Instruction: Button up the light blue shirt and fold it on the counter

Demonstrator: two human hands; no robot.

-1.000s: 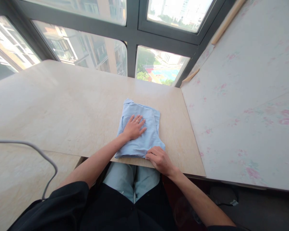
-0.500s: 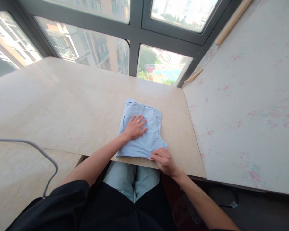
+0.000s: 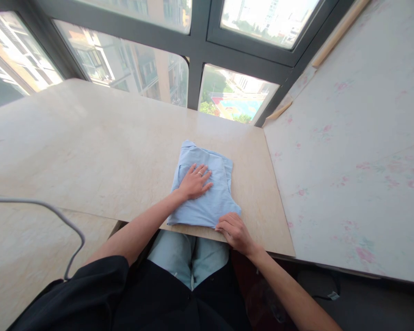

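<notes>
A light blue folded garment [image 3: 207, 207] lies flat at the front edge of the pale tabletop [image 3: 124, 151]. My left hand [image 3: 195, 181], with a ring on one finger, rests flat on the middle of the cloth, its fingers spread. At the garment's lower right corner, my right hand [image 3: 232, 228] has its fingers curled together, pinching the edge of the cloth near the table's front edge. The right hand's fingertips are partly hidden against the fabric.
Behind the table stand dark-framed windows [image 3: 196, 55]. A wall with floral paper [image 3: 348, 161] borders the table on the right. On the left a grey cable [image 3: 55, 209] curves over the lower surface. My legs [image 3: 193, 257] are below the front edge.
The view has shifted very slightly. Both hands keep their places on the garment, and the cloth looks the same.
</notes>
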